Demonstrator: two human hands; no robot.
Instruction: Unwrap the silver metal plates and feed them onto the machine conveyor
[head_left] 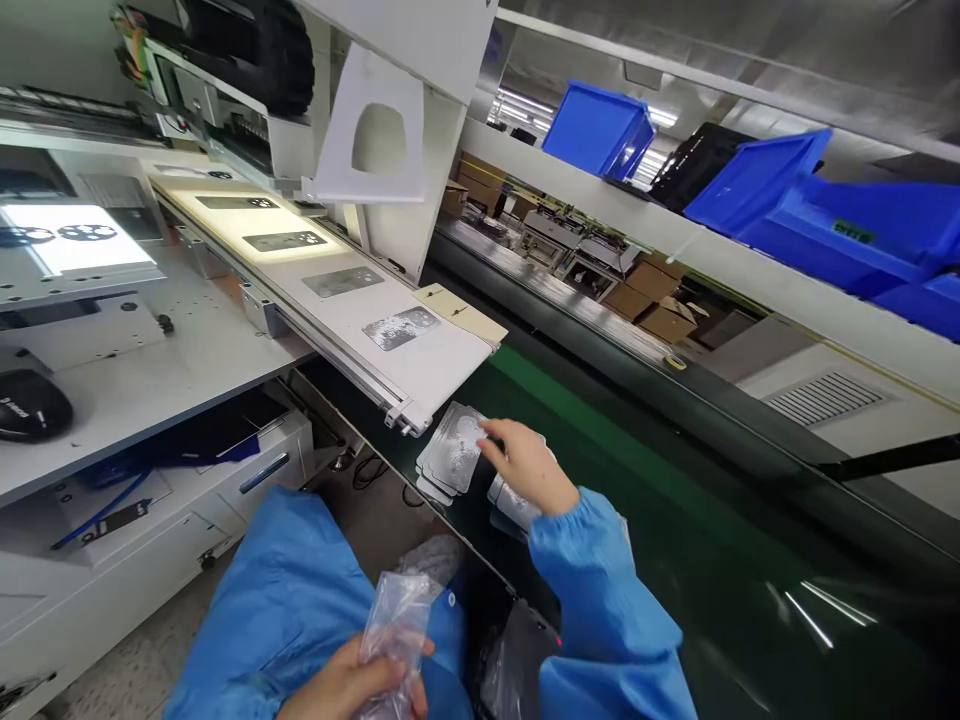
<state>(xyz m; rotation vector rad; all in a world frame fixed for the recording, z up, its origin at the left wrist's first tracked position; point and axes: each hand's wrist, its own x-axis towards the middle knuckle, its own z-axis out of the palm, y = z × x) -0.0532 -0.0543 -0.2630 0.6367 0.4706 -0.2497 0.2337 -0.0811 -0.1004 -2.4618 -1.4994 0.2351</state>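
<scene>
My right hand (525,465), in a blue sleeve, rests on a small stack of silvery flat plates (450,450) lying on the dark green belt (675,520). Its fingers curl over the top plate, fingertips touching it. More such plates (510,503) lie under the palm. Down in my lap, my left hand (352,685) is closed round a crumpled clear plastic bag (394,625). Further plates (399,327) lie in a row on the white machine conveyor (450,365) that ends just above the stack.
A white machine bench (150,380) stands at left with a black mouse (30,405) and a lit screen (71,238). Blue bins (817,215) sit on the shelf above the belt. Cardboard boxes (652,300) lie beyond. A white drawer cabinet (187,510) is beside my knee.
</scene>
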